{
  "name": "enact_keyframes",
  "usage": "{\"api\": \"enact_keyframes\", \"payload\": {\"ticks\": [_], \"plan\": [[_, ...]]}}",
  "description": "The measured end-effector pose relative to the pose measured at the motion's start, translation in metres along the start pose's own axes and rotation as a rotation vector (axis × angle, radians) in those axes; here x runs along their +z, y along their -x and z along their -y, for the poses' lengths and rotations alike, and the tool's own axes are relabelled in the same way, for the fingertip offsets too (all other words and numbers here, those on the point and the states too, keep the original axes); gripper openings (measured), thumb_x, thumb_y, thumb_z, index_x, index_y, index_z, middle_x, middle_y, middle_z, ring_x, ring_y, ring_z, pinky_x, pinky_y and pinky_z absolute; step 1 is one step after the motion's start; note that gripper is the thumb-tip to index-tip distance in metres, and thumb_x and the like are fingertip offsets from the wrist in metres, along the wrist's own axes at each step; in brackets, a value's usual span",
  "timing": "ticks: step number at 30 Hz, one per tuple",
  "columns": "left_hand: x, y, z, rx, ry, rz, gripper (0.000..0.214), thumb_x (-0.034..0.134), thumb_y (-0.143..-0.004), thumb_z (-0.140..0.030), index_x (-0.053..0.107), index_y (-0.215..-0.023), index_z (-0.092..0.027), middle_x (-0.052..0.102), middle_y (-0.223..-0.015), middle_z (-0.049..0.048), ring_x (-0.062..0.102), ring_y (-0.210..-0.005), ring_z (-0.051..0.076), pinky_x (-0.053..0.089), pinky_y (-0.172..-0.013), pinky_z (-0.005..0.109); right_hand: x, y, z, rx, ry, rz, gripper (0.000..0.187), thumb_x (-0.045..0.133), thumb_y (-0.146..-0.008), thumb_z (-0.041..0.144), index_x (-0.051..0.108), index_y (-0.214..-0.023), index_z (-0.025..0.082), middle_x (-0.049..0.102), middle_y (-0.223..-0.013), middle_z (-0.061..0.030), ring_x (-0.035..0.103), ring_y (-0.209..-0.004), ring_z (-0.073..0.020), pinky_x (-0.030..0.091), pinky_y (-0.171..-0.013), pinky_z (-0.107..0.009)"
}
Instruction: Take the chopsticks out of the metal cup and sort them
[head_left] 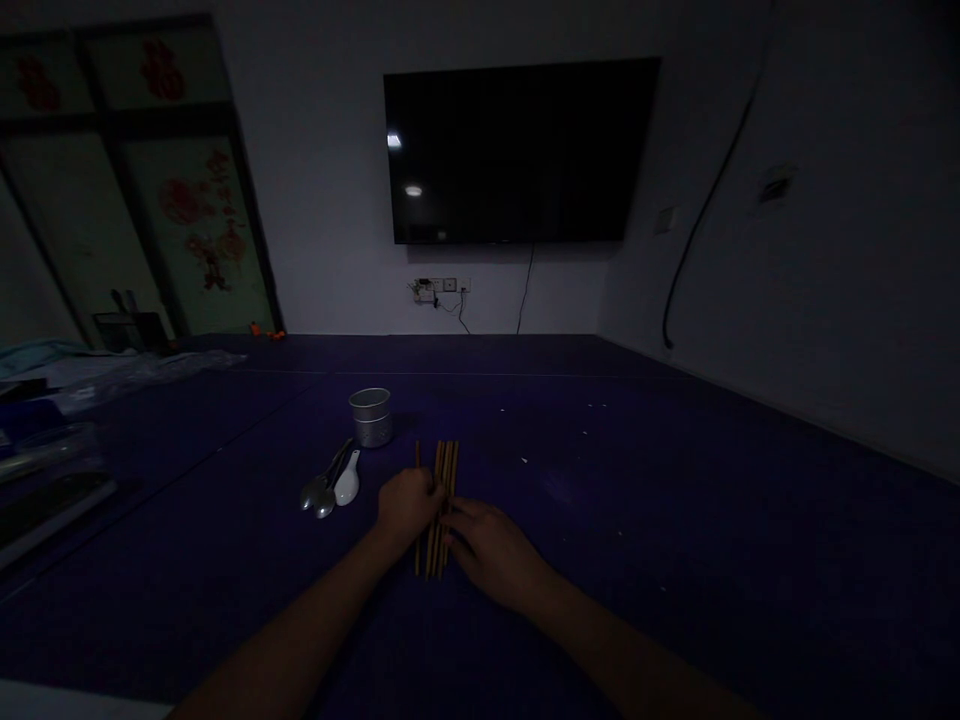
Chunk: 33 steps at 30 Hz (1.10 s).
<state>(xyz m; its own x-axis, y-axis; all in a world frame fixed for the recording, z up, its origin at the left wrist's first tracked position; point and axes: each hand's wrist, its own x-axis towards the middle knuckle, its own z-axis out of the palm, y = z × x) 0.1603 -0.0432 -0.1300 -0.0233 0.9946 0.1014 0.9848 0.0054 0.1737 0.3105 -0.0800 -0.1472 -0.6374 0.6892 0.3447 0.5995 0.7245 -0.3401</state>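
Several wooden chopsticks point(444, 468) lie in a bundle on the dark purple surface point(645, 520), pointing away from me. My left hand point(405, 505) rests on the left side of the bundle, fingers curled over the sticks. My right hand point(491, 545) lies on the right side, its fingers pressed against the same sticks. One stick point(418, 458) lies slightly apart on the left. Left of my hands lie two metal spoons point(321, 490) and a white spoon point(348, 486). A small metal cup point(371, 415) stands upright just behind them.
A black TV point(517, 150) hangs on the far wall above a power socket point(439, 288). Cluttered plastic and boxes point(52, 440) sit at the left edge. A cabinet with red decorations point(187, 220) stands at back left. The room is dim.
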Motion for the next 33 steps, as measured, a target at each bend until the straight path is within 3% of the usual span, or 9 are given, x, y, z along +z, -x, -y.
{"api": "enact_keyframes", "payload": {"ticks": [33], "plan": [[0.0001, 0.0010, -0.0004, 0.045, -0.007, -0.006, 0.034, 0.039, -0.088, -0.038, 0.066, -0.086, -0.019, 0.070, -0.086, 0.0073, 0.066, -0.084, 0.020, 0.044, -0.068, 0.025, -0.0047, 0.0006, 0.0027, 0.010, 0.043, 0.023, 0.025, 0.045, -0.090, 0.020, 0.059, -0.111, 0.020, 0.060, -0.115, -0.0075, 0.054, -0.109, -0.0199, 0.039, -0.093, -0.032]]}}
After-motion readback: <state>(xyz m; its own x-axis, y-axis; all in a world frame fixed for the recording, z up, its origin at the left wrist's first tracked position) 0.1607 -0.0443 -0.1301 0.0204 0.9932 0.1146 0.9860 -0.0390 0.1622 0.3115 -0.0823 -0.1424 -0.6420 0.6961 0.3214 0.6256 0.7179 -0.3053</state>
